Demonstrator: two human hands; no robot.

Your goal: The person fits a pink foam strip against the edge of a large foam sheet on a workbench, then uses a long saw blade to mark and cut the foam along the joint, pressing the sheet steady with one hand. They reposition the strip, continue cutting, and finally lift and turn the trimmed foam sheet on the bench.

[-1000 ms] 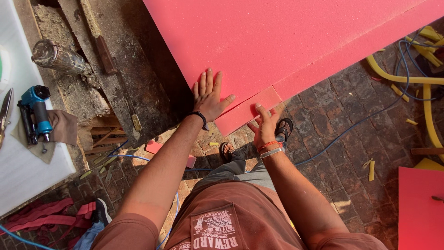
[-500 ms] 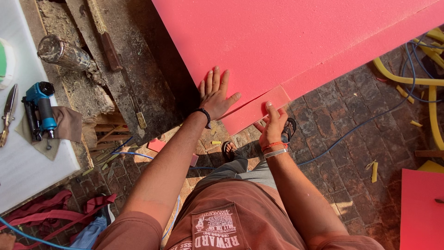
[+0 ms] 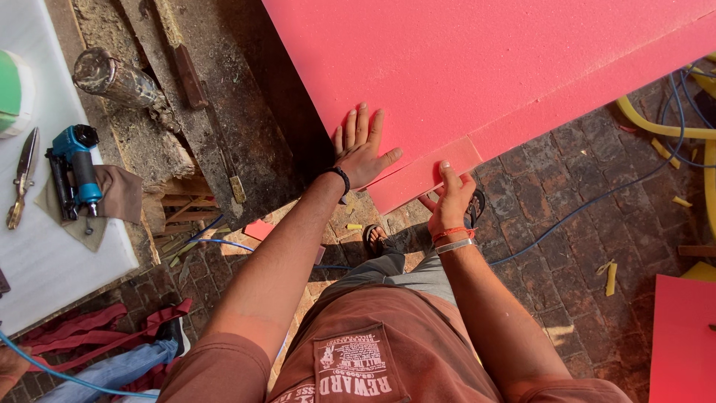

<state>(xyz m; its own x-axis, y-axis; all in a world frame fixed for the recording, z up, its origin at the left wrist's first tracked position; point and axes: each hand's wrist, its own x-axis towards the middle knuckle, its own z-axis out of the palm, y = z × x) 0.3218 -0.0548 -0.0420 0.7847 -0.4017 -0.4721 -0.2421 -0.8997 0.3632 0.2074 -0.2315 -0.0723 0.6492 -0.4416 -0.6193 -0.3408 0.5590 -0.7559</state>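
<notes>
A big pink foam sheet fills the upper right of the head view. My left hand lies flat on its near corner, fingers spread, a black band on the wrist. My right hand grips the lower edge of a narrow pink foam strip that runs along the sheet's near edge; the thumb presses on top and the fingers curl underneath. That wrist wears an orange thread and a metal bangle.
A white table at the left carries a blue power tool, pliers and a green roll. Rough wooden planks lie beside it. Blue cables, yellow hose and foam scraps cross the brick floor. Another pink sheet sits at lower right.
Both hands have stayed on the foam sheet's corner. My right thumb has shifted slightly up onto the strip. The view has drifted a little.
</notes>
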